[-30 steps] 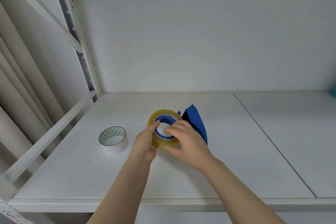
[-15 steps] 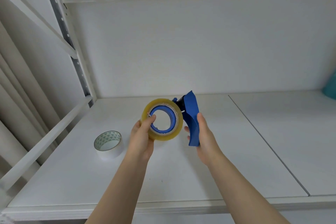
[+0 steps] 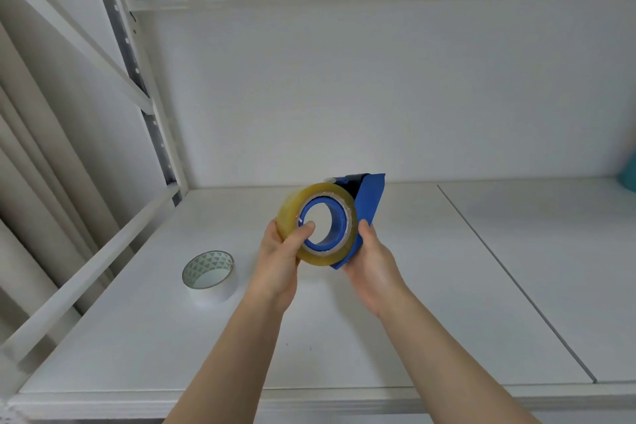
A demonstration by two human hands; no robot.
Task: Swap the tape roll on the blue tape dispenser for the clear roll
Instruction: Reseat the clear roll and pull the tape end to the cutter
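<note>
**Position.** The blue tape dispenser (image 3: 371, 198) is held in the air at the centre of the frame, above the white shelf (image 3: 447, 303). An amber roll (image 3: 292, 208) is seated on its blue hub. The left hand (image 3: 279, 260) grips this roll. Its thumb lies across the roll's face with the tip at the hub opening, and its fingers curl round the outer rim behind. The right hand (image 3: 374, 263) holds the dispenser body from below, thumb pressed against the blue side plate; its remaining fingers are hidden. The clear roll (image 3: 214, 291) lies flat on the shelf at lower left, well apart from both hands.

**Hazards.** The posture suggests the amber roll is about to be pulled off the hub.
- A tight fit may release suddenly and throw the roll or the dispenser out of the grip.
- Tape threaded to the dark cutter end at the top would hold the roll back. Whether it is threaded cannot be told.
- A slip toward that end would bring the fingers against the cutter.

**Clearance.**
- Bare shelf lies to the right of the hands and below them in the frame.
- The back panel (image 3: 344, 96) stands behind the dispenser.
- The upright post (image 3: 156, 127) closes off the left.
- The shelf's front edge crosses the bottom of the frame, so a dropped roll could run off it.
</note>
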